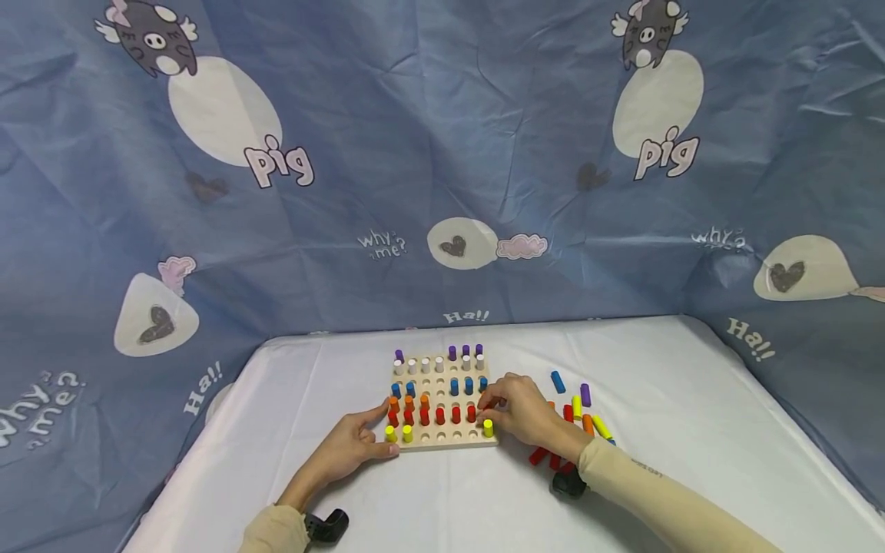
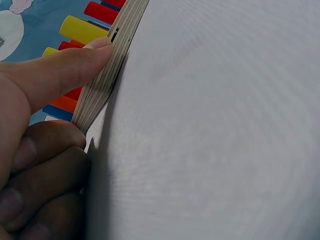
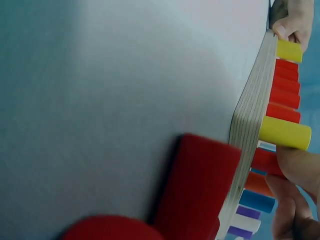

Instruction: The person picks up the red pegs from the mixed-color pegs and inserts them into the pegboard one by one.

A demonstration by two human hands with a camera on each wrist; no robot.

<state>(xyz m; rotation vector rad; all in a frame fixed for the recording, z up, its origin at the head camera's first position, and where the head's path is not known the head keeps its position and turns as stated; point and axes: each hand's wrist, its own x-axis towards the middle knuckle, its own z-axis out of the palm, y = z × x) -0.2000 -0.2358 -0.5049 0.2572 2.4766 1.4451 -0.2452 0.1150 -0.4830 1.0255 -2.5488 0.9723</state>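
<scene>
A wooden pegboard (image 1: 442, 444) lies on the table with rows of coloured pegs standing in its holes. My left hand (image 1: 349, 445) holds its near left corner, the thumb (image 2: 75, 70) along the front edge and the other fingers at the left side. At the right end of the red row, my right hand (image 1: 522, 411) pinches a red peg (image 3: 265, 161) between thumb and finger; the peg stands at the board. Just in front of it is an upright yellow peg (image 3: 285, 132). In the head view, the right fingers mostly hide the pinched peg.
Loose pegs lie right of the board: a blue peg (image 1: 558, 382), a purple peg (image 1: 585, 395), a yellow peg (image 1: 603, 427), and several red ones partly under the right forearm. White cloth (image 1: 290, 399) covers the table; a blue printed curtain (image 1: 442, 169) hangs behind.
</scene>
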